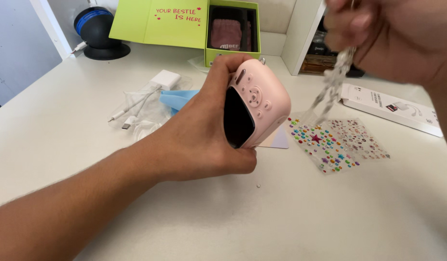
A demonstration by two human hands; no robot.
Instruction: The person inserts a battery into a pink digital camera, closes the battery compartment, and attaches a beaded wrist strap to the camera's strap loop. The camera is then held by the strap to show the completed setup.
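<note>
- The left hand (204, 140) grips a pink toy camera (255, 104) above the white table (64, 125).
- The right hand (378, 29) pinches a blurry clear chain (332, 84) above the sticker sheet (337, 142).

A single head-worn camera looks down and forward across the white desk (329, 217), close over the hands; the right hand (392, 34) sits so near the lens that it probably blurs.

Pink camera (256, 104): smooth matt plastic, glossy dark screen. Sticker sheet (337, 142): glossy film. Blurred strand (332, 87): possibly clear beads.
</note>
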